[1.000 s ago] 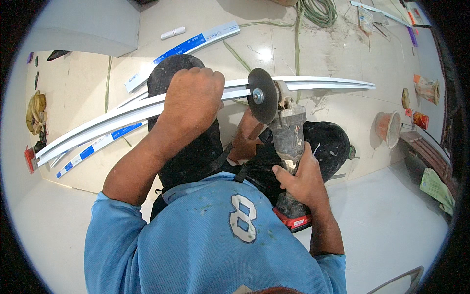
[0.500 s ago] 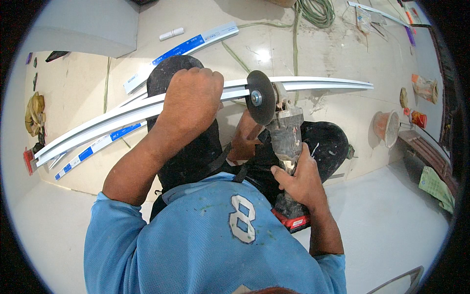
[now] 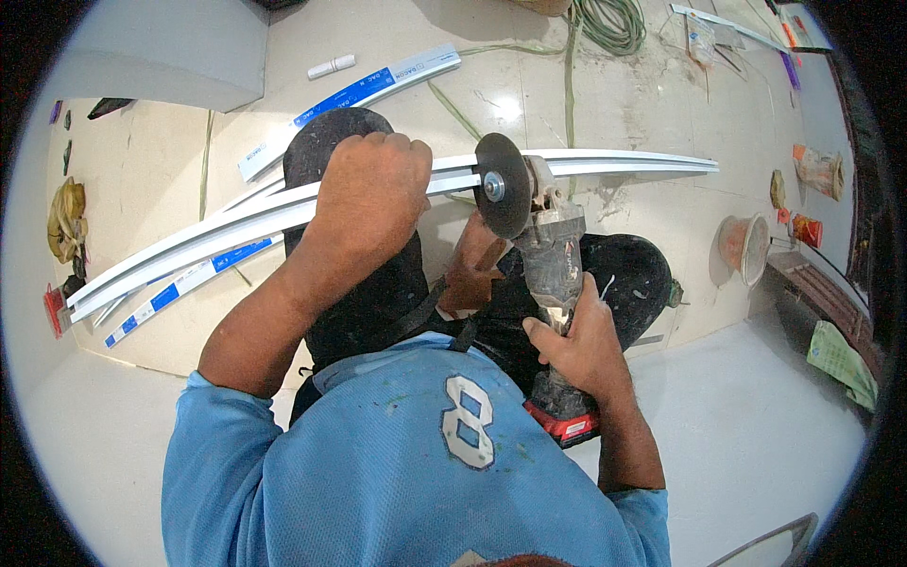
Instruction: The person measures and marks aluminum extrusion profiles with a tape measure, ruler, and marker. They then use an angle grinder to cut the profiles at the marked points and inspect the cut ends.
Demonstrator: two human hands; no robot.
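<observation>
A long white channel strip with a groove along it lies across my left knee. My left hand is wrapped over it in a fist. In my right hand is a worn, dusty cordless angle grinder with a red-edged battery at its lower end. Its dark cutting disc stands on edge across the strip, just right of my left fist. The strip shows again beyond the disc, running to the right. Whether the disc is spinning or has bitten in, I cannot tell.
Blue-and-white printed strips lie under and beyond the channel on the tiled floor. A white roll and a coiled green hose lie farther off. At the right stand a dusty bucket and a brown plank-like piece.
The grinder's disc has shifted very slightly to the left. Both hands keep their grip and place.
</observation>
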